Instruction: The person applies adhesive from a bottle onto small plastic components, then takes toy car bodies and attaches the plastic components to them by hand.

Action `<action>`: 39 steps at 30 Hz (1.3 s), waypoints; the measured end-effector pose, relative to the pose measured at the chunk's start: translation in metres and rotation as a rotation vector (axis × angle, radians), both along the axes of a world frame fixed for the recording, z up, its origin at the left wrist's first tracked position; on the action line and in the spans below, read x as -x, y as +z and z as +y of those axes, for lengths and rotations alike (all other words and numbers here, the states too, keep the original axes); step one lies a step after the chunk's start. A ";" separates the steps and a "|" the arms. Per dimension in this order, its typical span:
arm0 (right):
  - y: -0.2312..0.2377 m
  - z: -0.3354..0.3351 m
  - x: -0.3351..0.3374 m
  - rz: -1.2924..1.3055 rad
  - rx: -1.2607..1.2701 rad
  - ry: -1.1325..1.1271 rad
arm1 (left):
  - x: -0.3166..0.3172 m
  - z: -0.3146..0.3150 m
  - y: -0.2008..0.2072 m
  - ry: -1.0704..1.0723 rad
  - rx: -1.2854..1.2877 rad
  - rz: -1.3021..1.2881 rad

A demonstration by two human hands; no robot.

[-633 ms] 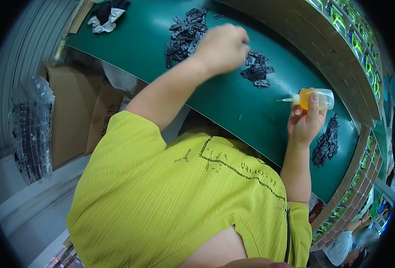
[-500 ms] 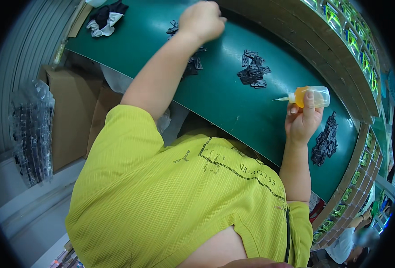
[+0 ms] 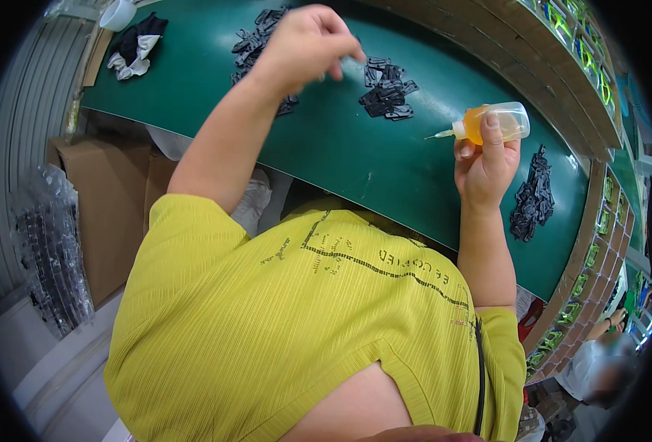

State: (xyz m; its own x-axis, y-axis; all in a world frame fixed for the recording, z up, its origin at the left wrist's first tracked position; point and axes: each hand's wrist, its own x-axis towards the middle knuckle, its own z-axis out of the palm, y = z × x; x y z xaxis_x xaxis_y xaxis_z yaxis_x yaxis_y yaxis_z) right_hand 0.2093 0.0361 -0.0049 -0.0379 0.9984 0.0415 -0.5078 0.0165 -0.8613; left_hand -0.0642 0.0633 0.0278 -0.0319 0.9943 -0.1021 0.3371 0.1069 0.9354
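In the head view, my right hand [image 3: 484,166] is closed around the small orange bottle [image 3: 492,122], tip pointing left. My left hand [image 3: 304,40] pinches its fingers over the green table [image 3: 340,147], nearer the black parts [image 3: 386,92] just to its right.

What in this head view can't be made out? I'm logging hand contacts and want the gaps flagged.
- Left hand: fingers curled, any held piece hidden.
- Black parts: too small to tell their shape.
- Bottle: right hand covers its underside.
- Black-and-white cloth: bunched near the rim.
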 end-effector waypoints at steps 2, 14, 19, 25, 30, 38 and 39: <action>0.002 -0.001 0.001 -0.002 0.012 0.001 | -0.024 -0.026 0.003 -0.097 0.192 -0.337; -0.002 -0.005 0.008 -0.183 -0.206 0.046 | -0.066 -0.069 -0.030 -0.141 0.341 -0.531; -0.004 -0.005 0.009 -0.240 -0.272 0.072 | -0.068 -0.067 -0.027 -0.139 0.380 -0.489; -0.006 -0.004 0.008 -0.277 -0.291 0.086 | -0.069 -0.067 -0.027 -0.136 0.374 -0.484; -0.005 -0.007 0.013 -0.275 -0.265 0.064 | -0.069 -0.068 -0.027 -0.130 0.373 -0.485; -0.005 -0.005 0.003 -0.271 -0.302 0.061 | -0.068 -0.069 -0.028 -0.124 0.366 -0.490; -0.005 -0.005 0.003 -0.192 -0.264 0.062 | -0.068 -0.068 -0.028 -0.123 0.367 -0.490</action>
State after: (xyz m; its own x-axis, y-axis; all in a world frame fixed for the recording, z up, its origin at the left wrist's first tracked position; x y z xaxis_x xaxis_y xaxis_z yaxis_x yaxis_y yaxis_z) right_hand 0.2067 0.0313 -0.0098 -0.1301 0.9498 0.2844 -0.3439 0.2258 -0.9115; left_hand 0.0043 -0.0050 -0.0006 0.2181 0.8851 -0.4112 -0.0915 0.4381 0.8943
